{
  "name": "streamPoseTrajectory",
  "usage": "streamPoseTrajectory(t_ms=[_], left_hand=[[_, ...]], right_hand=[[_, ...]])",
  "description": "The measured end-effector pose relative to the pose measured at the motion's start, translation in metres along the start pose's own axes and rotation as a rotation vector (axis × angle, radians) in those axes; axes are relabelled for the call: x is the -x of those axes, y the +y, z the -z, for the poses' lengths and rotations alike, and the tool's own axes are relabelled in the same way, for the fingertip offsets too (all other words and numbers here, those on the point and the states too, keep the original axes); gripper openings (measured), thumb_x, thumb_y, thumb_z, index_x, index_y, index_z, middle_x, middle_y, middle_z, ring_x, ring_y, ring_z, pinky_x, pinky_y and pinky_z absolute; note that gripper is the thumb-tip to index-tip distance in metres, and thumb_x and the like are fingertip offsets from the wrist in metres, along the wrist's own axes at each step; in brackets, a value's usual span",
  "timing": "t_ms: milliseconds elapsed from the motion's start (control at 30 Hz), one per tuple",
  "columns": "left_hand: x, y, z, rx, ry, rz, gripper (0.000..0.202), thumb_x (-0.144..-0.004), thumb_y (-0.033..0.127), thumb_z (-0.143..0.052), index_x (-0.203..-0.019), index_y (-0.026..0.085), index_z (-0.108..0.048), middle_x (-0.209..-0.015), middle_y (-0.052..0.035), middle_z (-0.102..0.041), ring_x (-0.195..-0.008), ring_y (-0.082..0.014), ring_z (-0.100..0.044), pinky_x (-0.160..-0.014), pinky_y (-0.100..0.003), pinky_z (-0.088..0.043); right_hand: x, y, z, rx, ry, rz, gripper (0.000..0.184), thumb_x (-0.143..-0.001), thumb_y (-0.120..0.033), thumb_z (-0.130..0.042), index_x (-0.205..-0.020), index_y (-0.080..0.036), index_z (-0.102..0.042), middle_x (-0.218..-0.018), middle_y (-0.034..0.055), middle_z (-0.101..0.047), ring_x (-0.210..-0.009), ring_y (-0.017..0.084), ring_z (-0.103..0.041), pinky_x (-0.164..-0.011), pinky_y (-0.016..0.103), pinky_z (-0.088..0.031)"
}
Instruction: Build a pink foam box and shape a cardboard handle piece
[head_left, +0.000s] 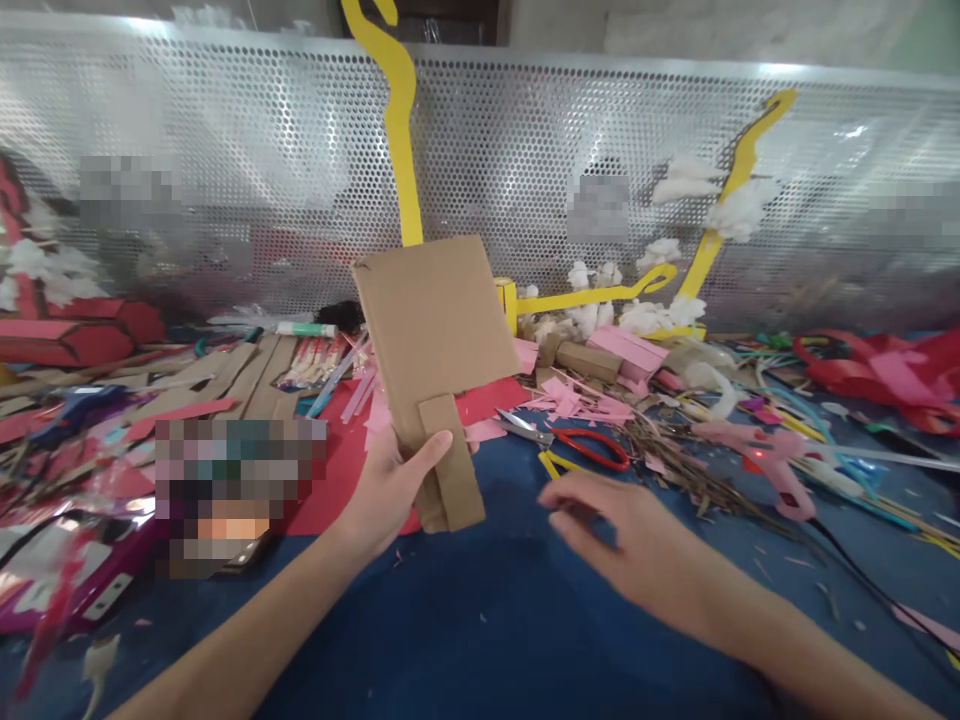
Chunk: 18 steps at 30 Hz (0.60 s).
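My left hand grips a squarish piece of brown cardboard and holds it up, tilted. My thumb presses on a short folded cardboard strip at its lower edge. Above the cardboard rises a wavy yellow strip; whether it is joined to the cardboard is hidden. My right hand hovers over the blue table, fingers curled with a gap between thumb and forefinger, and I see nothing in it. Just beyond its fingertips lie a small bent yellow piece and red-handled scissors.
A pink glue gun with a black cord lies at right. Pink paper scraps and dry twigs litter the middle. Cardboard strips cover the left. A perforated metal panel stands behind, with yellow, cotton-tufted shapes before it.
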<state>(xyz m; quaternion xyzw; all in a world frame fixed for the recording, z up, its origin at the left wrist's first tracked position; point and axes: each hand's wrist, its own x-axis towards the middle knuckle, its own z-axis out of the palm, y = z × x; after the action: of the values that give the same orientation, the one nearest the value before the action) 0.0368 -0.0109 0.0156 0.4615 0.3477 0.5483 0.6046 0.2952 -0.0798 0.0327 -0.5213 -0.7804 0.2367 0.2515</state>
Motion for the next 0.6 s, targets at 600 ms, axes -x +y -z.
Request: streamPoseTrajectory(t_ms=[600], left_hand=[[-0.008,0.0,0.011,-0.273,-0.058,-0.098,0.036,-0.08,0.032,-0.078,-0.109,0.018,-0.061,-0.09,-0.0099,-0.078,-0.083,-0.027,-0.076,-0.073,-0.036,-0.061]], right_hand=[[0.042,0.066,0.025,0.634,0.135,-0.074,0.019,-0.081,-0.008,-0.052,-0.083,-0.02,-0.066,-0.088,0.0135,-0.068,-0.093,0.029,-0.067,-0.086,0.042,-0.052]])
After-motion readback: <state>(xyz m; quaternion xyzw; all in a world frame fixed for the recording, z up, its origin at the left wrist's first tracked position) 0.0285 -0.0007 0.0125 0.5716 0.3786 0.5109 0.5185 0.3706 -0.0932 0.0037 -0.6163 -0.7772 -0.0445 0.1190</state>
